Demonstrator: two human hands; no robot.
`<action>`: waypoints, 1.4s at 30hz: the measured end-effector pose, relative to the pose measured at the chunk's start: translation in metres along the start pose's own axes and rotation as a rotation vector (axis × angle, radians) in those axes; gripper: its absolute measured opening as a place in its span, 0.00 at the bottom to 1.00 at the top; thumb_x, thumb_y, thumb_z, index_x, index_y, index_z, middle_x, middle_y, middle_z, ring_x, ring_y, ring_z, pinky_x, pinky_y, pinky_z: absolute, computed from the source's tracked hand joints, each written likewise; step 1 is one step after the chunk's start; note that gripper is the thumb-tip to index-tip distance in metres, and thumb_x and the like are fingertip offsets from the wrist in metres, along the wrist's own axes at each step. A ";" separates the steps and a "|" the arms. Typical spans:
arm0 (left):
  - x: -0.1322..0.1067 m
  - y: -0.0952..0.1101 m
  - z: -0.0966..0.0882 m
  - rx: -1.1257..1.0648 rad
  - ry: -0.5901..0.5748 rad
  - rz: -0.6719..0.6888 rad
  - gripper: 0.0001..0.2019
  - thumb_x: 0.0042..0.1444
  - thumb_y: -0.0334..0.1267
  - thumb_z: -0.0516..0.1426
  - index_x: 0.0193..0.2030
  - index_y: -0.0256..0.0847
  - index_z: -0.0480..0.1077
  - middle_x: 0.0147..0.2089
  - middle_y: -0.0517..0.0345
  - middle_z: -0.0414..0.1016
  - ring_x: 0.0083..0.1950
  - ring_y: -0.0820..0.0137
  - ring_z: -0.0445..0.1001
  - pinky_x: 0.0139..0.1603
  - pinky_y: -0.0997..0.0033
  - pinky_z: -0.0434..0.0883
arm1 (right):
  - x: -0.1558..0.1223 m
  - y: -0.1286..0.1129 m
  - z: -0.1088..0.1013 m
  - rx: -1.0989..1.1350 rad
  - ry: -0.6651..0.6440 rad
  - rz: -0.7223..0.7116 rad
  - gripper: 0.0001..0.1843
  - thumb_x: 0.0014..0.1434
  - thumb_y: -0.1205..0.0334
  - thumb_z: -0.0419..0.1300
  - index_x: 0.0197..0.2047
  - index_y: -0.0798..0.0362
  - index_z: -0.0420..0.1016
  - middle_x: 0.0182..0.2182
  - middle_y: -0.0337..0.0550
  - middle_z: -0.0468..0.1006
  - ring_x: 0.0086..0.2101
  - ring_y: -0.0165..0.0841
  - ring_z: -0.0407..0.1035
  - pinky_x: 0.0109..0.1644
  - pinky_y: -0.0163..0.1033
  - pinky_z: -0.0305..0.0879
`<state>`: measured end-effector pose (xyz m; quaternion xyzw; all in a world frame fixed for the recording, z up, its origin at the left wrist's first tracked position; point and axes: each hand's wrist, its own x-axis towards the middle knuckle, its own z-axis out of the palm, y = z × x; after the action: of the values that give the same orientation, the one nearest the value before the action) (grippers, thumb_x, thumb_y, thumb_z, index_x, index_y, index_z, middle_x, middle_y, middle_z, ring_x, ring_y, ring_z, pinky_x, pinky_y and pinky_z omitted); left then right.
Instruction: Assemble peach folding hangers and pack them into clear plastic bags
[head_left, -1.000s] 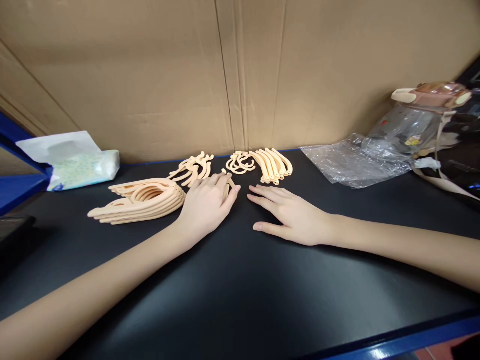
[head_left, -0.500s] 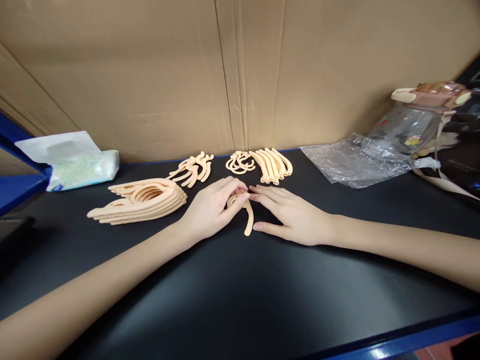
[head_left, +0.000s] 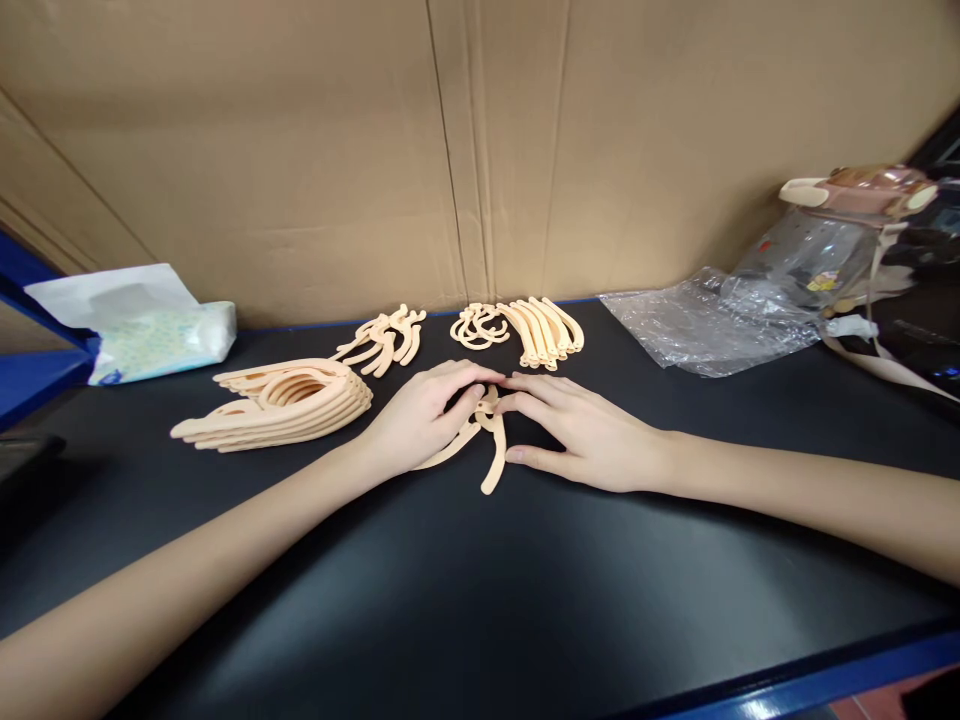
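Widest open stretch I see on the table (head_left: 525, 600): its front half, between left forearm (head_left: 247, 535) and right forearm (head_left: 810, 490), out to the front edge. Left hand (head_left: 424, 415) and right hand (head_left: 585, 430) screen the middle, hanger part (head_left: 493, 468) between; way in from the front. Left side: hanger stack (head_left: 337, 408) obstructs; tissue pack (head_left: 161, 340) behind, toward back left corner. Back edge: cardboard wall (head_left: 300, 150) bars passage. Narrow gap between loose pile (head_left: 385, 355) and hooks (head_left: 476, 345); another, curved arms (head_left: 544, 335) to plastic bag (head_left: 675, 325). Bottle (head_left: 825, 260) crowds the back right corner.
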<state>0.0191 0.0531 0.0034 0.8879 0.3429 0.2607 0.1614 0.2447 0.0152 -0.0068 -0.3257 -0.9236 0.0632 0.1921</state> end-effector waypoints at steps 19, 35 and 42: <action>-0.003 -0.006 0.008 0.369 0.044 -0.090 0.20 0.67 0.40 0.47 0.58 0.33 0.70 0.63 0.42 0.69 0.65 0.55 0.66 0.66 0.49 0.64 | 0.001 -0.001 -0.001 -0.029 0.002 -0.014 0.17 0.69 0.50 0.53 0.51 0.54 0.70 0.56 0.54 0.72 0.57 0.44 0.66 0.63 0.54 0.64; -0.002 -0.006 0.007 0.396 -0.037 -0.122 0.22 0.67 0.42 0.47 0.61 0.33 0.67 0.65 0.43 0.70 0.65 0.56 0.67 0.66 0.51 0.64 | 0.028 0.005 -0.016 -0.264 0.051 0.040 0.11 0.68 0.57 0.56 0.47 0.54 0.74 0.43 0.46 0.79 0.44 0.39 0.73 0.49 0.43 0.68; -0.003 -0.004 0.006 0.406 -0.044 -0.125 0.22 0.68 0.42 0.46 0.62 0.33 0.67 0.65 0.43 0.69 0.65 0.56 0.67 0.66 0.51 0.64 | 0.077 0.038 -0.020 -0.519 0.097 0.113 0.18 0.70 0.63 0.49 0.43 0.61 0.79 0.41 0.56 0.77 0.44 0.45 0.68 0.48 0.49 0.60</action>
<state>0.0188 0.0530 -0.0047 0.8848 0.4390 0.1563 0.0023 0.2195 0.0936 0.0265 -0.4175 -0.8791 -0.1807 0.1423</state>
